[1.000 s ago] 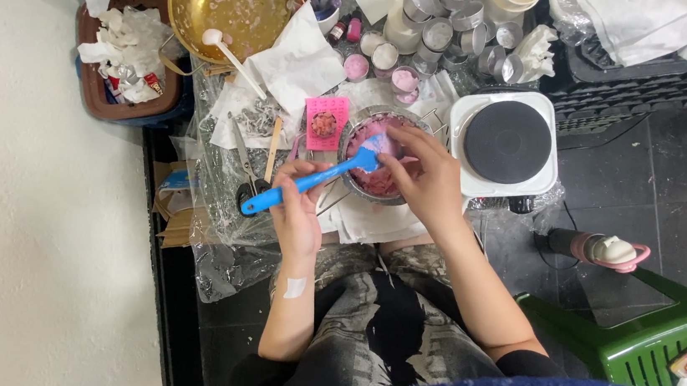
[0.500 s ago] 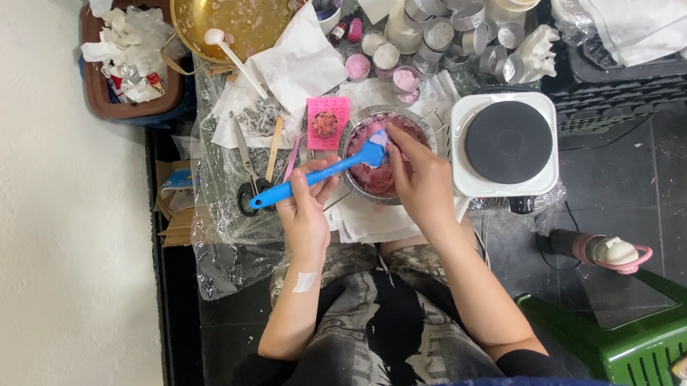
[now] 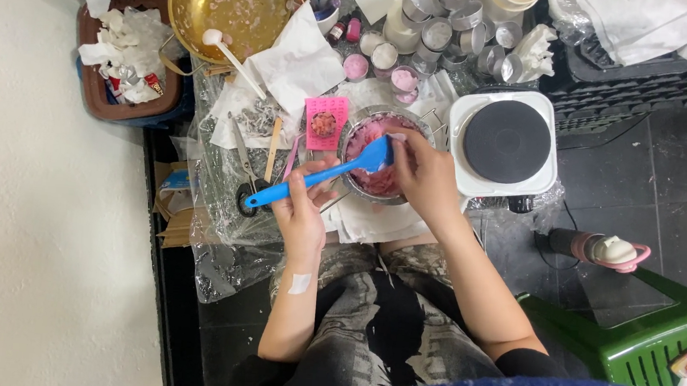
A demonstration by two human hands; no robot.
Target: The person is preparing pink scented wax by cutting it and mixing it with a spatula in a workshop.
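My left hand (image 3: 302,206) grips the handle of a blue spatula (image 3: 311,178), whose blade rests in a small glass bowl (image 3: 372,155) of pink mixture. Fingers of my right hand (image 3: 422,175) pinch the blade tip over the bowl's right side. The bowl sits on white paper, with a small pink card (image 3: 325,122) just to its left. A white plaster is stuck on my left wrist.
A white hot plate with a black disc (image 3: 506,141) stands right of the bowl. Behind are a brass pan (image 3: 232,2) with a white spoon, several metal tins (image 3: 444,18), and a brown bin of tissues (image 3: 126,55). A green stool (image 3: 641,331) is at right.
The blue spatula's blade has dipped lower into the bowl, and my right hand has closed onto its tip. My left hand shifted slightly down and right along the handle.
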